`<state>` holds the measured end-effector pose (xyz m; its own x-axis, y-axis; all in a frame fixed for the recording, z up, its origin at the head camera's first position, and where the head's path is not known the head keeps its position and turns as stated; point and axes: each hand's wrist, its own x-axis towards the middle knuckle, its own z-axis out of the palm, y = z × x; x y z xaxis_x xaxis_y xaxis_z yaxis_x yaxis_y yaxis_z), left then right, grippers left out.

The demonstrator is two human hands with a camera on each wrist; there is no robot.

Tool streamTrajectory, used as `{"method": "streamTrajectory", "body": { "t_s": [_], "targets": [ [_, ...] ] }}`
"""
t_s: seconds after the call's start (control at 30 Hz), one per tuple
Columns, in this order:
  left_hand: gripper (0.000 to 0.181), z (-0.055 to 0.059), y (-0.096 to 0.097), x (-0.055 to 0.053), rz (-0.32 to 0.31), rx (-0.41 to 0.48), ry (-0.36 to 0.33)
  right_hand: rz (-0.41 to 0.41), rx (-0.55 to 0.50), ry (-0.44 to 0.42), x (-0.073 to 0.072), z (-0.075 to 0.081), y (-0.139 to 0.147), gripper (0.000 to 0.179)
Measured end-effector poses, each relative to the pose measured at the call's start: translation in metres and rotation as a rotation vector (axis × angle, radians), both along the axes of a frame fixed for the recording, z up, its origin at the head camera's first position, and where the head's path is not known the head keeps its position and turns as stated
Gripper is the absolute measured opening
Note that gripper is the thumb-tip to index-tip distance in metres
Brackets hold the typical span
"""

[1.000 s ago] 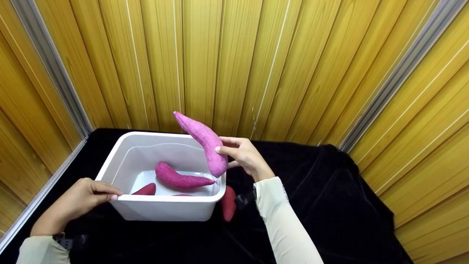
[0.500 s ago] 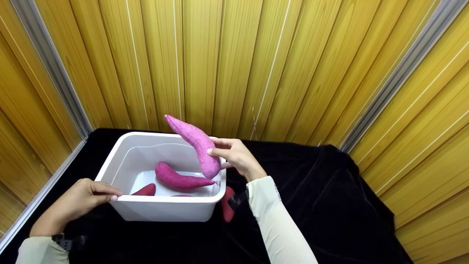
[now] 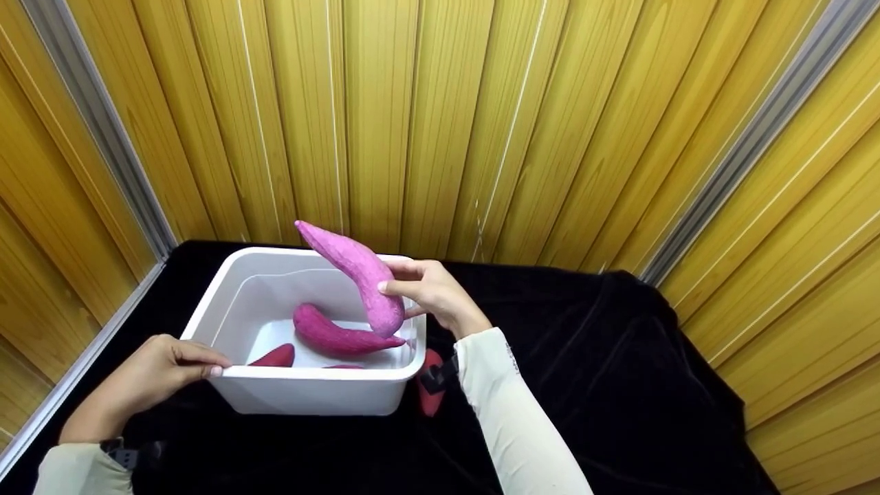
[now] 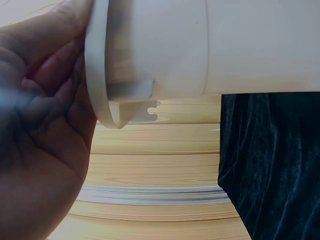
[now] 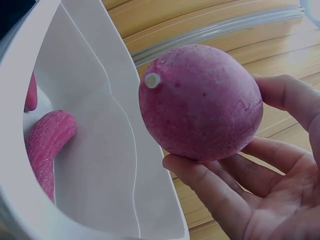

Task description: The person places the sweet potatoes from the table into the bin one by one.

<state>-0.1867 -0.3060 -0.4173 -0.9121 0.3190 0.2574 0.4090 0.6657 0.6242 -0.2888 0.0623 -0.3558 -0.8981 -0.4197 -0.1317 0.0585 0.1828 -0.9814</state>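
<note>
In the head view my right hand (image 3: 440, 292) grips a pink sweet potato (image 3: 354, 271) near its thick lower end, its thin tip pointing up and left. It overlaps the right side of a white bin (image 3: 309, 392). The right wrist view shows the rounded end of the held sweet potato (image 5: 200, 105) between thumb and fingers. At the bin's front left corner my left hand (image 3: 161, 368) pinches the rim. Inside the bin lie a dark pink sweet potato (image 3: 337, 333), a red one (image 3: 278, 356) partly behind the front wall, and a sliver of another.
Another red sweet potato (image 3: 431, 399) lies just right of the bin, partly covered by the right wrist's camera. Black cloth (image 3: 605, 385) spreads under everything. Yellow wood-patterned walls (image 3: 440, 124) with grey corner strips (image 3: 729, 144) stand behind and at both sides.
My right hand has moved left with the pink sweet potato, bringing it farther over the bin and slightly lower. My left hand has stayed on the rim.
</note>
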Motion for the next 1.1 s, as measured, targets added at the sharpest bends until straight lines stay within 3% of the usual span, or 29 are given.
{"method": "streamTrajectory", "body": {
  "t_s": [0.3, 0.8, 1.1],
  "targets": [
    [0.009, -0.002, 0.0006, -0.0014, -0.034, 0.024, 0.031, 0.003, 0.018, 0.008, -0.0003, 0.0004, -0.0056, 0.044],
    [0.007, -0.0011, 0.0022, -0.003, -0.012, -0.005, 0.008, -0.019, 0.067, -0.011, 0.0005, -0.0028, -0.0074, 0.045],
    [0.007, -0.0008, 0.0006, -0.0027, -0.01, -0.013, 0.012, -0.009, 0.034, 0.004, 0.0027, -0.0022, -0.0092, 0.047]
  ]
}}
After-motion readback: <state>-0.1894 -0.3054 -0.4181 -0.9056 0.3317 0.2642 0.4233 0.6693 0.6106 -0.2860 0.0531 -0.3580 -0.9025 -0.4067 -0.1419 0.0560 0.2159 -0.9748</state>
